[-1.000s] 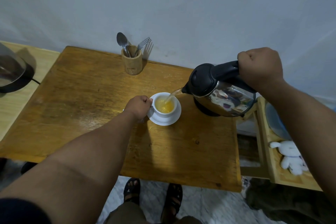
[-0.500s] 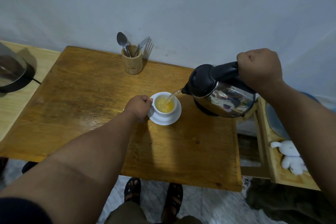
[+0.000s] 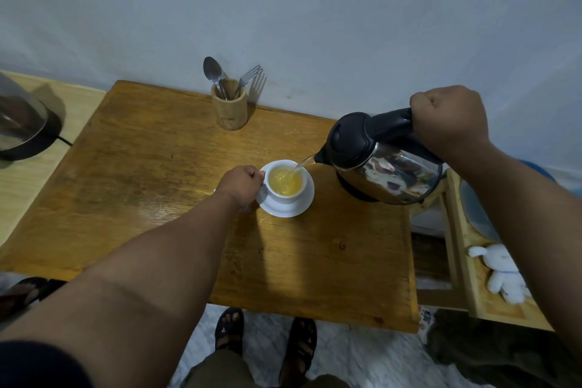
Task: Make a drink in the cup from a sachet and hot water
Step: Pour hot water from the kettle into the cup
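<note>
A white cup (image 3: 285, 196) stands on a white saucer (image 3: 302, 206) in the middle of the wooden table (image 3: 141, 186). Yellow liquid fills much of the cup. My left hand (image 3: 241, 184) is closed on the cup's handle at its left side. A steel kettle (image 3: 387, 164) with a black lid and handle is tilted to the cup's right, and a thin stream runs from its spout into the cup. My right hand (image 3: 450, 123) grips the kettle's handle. No sachet is in sight.
A wooden holder (image 3: 229, 110) with a spoon and fork stands at the table's back edge by the wall. A dark appliance (image 3: 22, 126) sits on the lighter surface at left. A wooden shelf (image 3: 472, 277) with a white plush toy (image 3: 500, 271) is at right.
The kettle keeps pouring and the yellow liquid stands a little higher in the cup. Both hands hold their places.
</note>
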